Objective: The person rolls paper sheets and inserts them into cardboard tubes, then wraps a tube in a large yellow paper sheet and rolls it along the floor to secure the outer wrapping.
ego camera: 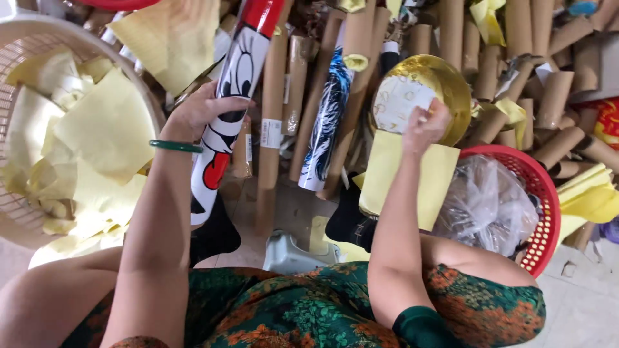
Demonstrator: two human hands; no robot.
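My left hand (201,108) grips a long roll (227,109) printed with a cartoon figure in red, white and black; the roll stands tilted up and away from me. My right hand (425,125) is closed on the end of a gold foil roll (422,95), whose round white and gold end faces me. A yellow paper sheet (407,179) hangs under that hand. A green bangle (175,146) circles my left wrist.
A beige basket (29,38) at left holds several yellow sheets. A red basket (545,193) at right holds a clear plastic bag (487,203). Many brown cardboard tubes (554,96) and a blue patterned roll (327,122) lie ahead. A grey stool (290,254) sits near my lap.
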